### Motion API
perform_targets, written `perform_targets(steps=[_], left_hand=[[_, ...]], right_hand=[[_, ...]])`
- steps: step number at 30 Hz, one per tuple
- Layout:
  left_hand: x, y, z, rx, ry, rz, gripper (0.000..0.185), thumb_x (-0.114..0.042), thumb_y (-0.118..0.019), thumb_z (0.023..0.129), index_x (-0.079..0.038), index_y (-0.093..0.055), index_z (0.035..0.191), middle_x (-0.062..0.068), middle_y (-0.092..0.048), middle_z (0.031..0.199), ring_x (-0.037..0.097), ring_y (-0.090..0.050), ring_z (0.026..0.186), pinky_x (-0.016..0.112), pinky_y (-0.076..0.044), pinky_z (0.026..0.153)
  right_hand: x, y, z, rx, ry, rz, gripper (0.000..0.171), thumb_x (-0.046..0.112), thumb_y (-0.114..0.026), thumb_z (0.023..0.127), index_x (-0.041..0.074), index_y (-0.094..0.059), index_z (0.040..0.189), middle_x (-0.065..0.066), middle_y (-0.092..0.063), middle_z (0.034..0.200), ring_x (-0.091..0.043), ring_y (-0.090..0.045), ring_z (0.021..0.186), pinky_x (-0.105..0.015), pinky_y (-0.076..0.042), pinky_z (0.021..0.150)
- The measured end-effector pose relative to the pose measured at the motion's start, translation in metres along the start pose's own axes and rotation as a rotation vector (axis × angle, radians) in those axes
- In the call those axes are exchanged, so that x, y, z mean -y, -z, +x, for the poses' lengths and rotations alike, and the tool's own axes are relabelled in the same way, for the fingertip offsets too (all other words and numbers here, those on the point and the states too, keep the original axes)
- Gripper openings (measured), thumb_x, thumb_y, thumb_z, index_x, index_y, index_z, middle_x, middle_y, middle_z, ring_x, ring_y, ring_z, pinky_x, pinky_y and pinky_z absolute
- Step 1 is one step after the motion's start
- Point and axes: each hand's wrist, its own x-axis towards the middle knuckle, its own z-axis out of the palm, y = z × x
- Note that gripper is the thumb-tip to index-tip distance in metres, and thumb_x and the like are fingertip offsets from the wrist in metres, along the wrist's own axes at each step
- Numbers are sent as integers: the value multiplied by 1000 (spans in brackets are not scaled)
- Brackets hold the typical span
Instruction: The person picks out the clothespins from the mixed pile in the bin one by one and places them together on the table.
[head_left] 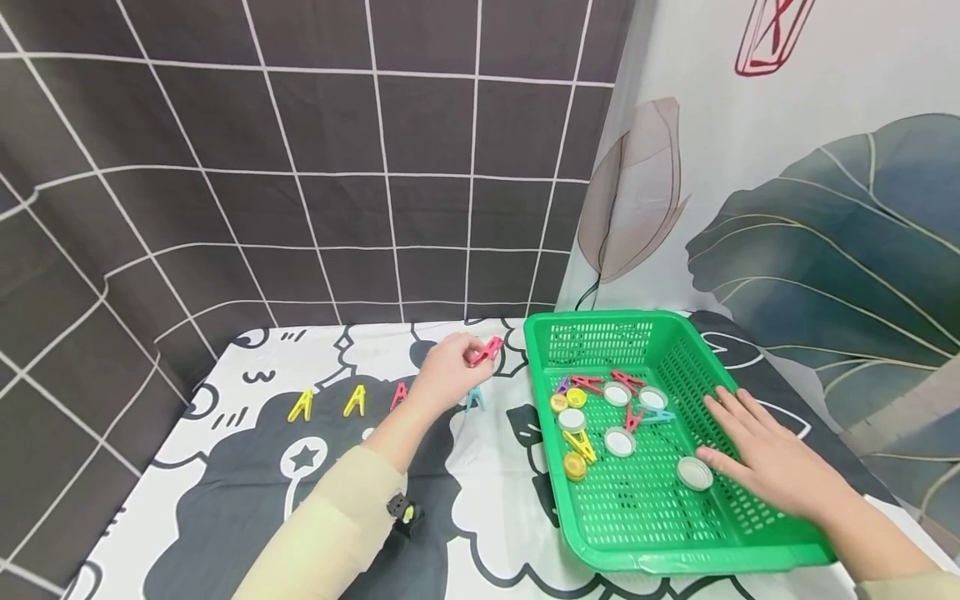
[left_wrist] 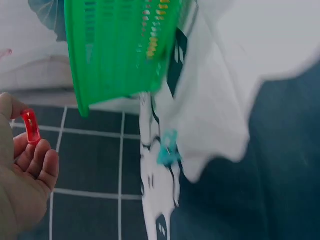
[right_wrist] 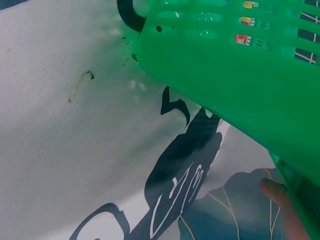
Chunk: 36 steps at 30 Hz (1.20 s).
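Observation:
My left hand (head_left: 447, 372) hovers over the table left of the green basket (head_left: 660, 546) and pinches a red clothespin (head_left: 486, 352) at its fingertips; the same red clothespin (left_wrist: 30, 126) shows in the left wrist view. A teal clothespin (head_left: 474, 399) stands on the cloth just below that hand, also seen as the teal clothespin (left_wrist: 167, 148). My right hand (head_left: 761, 450) lies flat with straight fingers over the basket's right wall, fingertips inside near a white lid (head_left: 693, 472). The basket holds several clothespins and small round lids.
Two yellow clothespins (head_left: 302, 406) (head_left: 355, 401) and a red one (head_left: 398, 395) stand in a row on the black-and-white cloth (head_left: 495, 500). A dark tiled backdrop rises behind, a leaf-print curtain at right. The basket's green wall (right_wrist: 240, 85) fills the right wrist view.

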Motion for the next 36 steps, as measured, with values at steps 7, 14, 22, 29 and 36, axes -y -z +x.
perform_targets(steps=[7, 14, 22, 29, 36], left_hand=[[31, 21, -20, -26, 94, 77, 20, -20, -64, 78, -7, -65, 93, 3, -56, 81, 18, -53, 74, 34, -45, 66], [71, 56, -51, -50, 171, 144, 23, -21, -66, 77, -5, -65, 94, 6, -59, 81, 21, -55, 75, 37, -45, 67], [106, 107, -88, -59, 286, 256, 27, -19, -63, 82, 3, -62, 97, 11, -59, 84, 22, -55, 70, 35, -44, 60], [124, 125, -113, -54, 357, 312, 33, -20, -62, 82, 6, -60, 101, 14, -60, 84, 24, -55, 71, 36, -44, 61], [138, 135, -133, -52, 411, 336, 32, -21, -61, 81, 7, -60, 98, 16, -59, 86, 30, -55, 78, 43, -44, 66]], right_hand=[[0, 0, 1, 23, -23, 18, 72, 41, -53, 94, -3, -26, 145, -27, -20, 149, -29, 9, 141, -51, 5, 109], [2, 2, 2, 37, -38, 37, 73, 41, -53, 93, -1, -26, 146, -25, -18, 150, -28, 9, 141, -68, -16, 99], [1, 0, -1, 6, -16, 18, 73, 41, -53, 94, -2, -26, 145, -26, -20, 149, -25, 11, 141, -49, 8, 109], [1, 0, -1, 8, -20, 33, 73, 41, -52, 94, -1, -24, 146, -25, -19, 150, -24, 11, 141, -63, -7, 104], [0, -2, -1, -18, 15, -1, 72, 39, -53, 94, -2, -25, 145, -26, -22, 149, -23, 11, 141, -32, 16, 106]])
